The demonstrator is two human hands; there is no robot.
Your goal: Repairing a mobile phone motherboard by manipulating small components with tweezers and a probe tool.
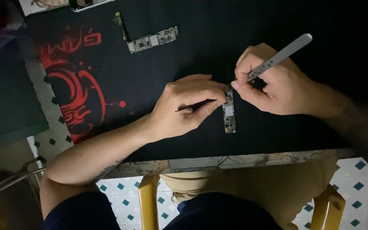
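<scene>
Nearest the head camera, at six o'clock, dark-clothed knees (218,213) sit over a yellow stool (150,200) on the tiled floor (354,179). Above them the counter (218,162) carries a black mat (277,25) with a red design (73,93) at nine o'clock. At centre lies a narrow circuit board (229,114), long axis running twelve to six. The left hand (184,108) rests at its nine o'clock side, fingers (211,87) touching its upper end and pinching a thin dark tool (192,106). The right hand (269,81), at two o'clock, has its fingers pressed together around metal tweezers (280,55) whose tips meet the board's top. A second board (152,40) lies well apart at eleven o'clock.
</scene>
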